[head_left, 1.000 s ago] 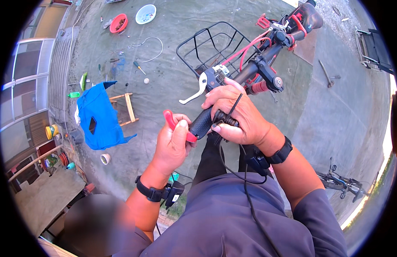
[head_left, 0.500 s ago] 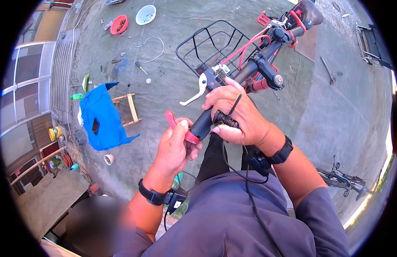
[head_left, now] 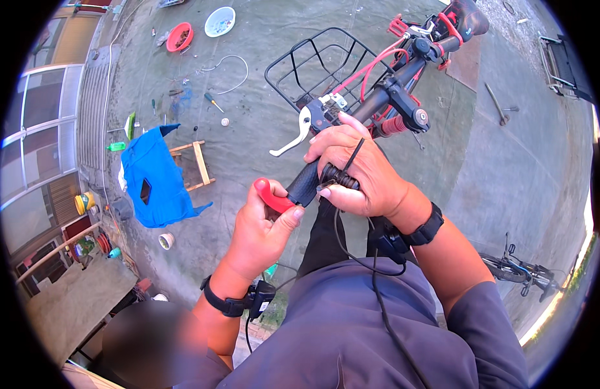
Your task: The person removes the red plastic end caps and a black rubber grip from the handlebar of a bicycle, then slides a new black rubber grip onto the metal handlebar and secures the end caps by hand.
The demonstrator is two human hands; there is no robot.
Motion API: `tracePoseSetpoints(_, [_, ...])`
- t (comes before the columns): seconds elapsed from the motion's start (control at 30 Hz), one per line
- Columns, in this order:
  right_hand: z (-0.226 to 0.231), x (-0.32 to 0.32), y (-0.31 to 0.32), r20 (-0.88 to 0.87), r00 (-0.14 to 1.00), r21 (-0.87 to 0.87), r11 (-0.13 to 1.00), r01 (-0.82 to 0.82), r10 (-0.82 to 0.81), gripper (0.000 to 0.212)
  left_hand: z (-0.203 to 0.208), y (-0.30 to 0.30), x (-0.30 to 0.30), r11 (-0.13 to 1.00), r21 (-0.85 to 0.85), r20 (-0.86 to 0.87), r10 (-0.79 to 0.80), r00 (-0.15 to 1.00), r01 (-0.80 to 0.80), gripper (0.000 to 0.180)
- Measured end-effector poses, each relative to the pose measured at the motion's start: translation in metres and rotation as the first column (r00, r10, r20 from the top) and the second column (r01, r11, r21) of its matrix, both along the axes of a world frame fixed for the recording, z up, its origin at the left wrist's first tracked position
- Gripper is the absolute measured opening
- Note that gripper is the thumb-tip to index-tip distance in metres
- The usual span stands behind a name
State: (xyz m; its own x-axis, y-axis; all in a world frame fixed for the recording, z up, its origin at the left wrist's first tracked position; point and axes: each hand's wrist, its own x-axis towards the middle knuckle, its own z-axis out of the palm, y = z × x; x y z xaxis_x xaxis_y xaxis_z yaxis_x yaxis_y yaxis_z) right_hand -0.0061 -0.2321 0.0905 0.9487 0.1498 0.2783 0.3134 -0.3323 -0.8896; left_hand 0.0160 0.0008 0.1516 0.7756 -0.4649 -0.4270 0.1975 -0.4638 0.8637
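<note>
The black grip (head_left: pixel 302 186) of a bicycle handlebar points toward my body. At its end, my left hand (head_left: pixel 260 223) is closed around a curved red bar end (head_left: pixel 274 196), the thumb pressing beside the joint. My right hand (head_left: pixel 368 174) wraps the grip higher up, and its thumb and fingers also hold a coiled bundle of black cable (head_left: pixel 337 176) with one stiff tail sticking up. Just beyond the right fingers is a white brake lever (head_left: pixel 302 134). Farther along the bicycle are a black wire basket (head_left: pixel 299 47) and red cables (head_left: pixel 365 68). My fingers hide part of the grip.
A blue cloth (head_left: pixel 157 204) with a phone (head_left: pixel 145 191) on it lies at left, beside a wooden frame (head_left: pixel 199 162). A screwdriver (head_left: pixel 213 101), a red basin (head_left: pixel 186 27) and a pale basin (head_left: pixel 220 35) are farther off. At right are a hammer (head_left: pixel 496 104) and another bicycle (head_left: pixel 520 269).
My left hand has turned, its fingers shifting from under the grip to around the red bar end. The bar end has swung down slightly. My right hand has barely moved.
</note>
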Motion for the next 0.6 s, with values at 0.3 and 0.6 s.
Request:
tracePoseSetpoints(0.3, [-0.003, 0.001, 0.001, 0.019, 1.0, 0.016, 1.0, 0.009, -0.009, 0.023, -0.006, -0.002, 0.008, 0.95, 0.146, 0.602, -0.307, 0.737, 0.276, 0.034])
tracePoseSetpoints(0.6, [-0.005, -0.001, 0.001, 0.009, 1.0, 0.016, 1.0, 0.015, -0.015, 0.022, 0.007, -0.01, 0.013, 0.921, 0.245, 0.621, -0.388, 0.681, 0.302, 0.026])
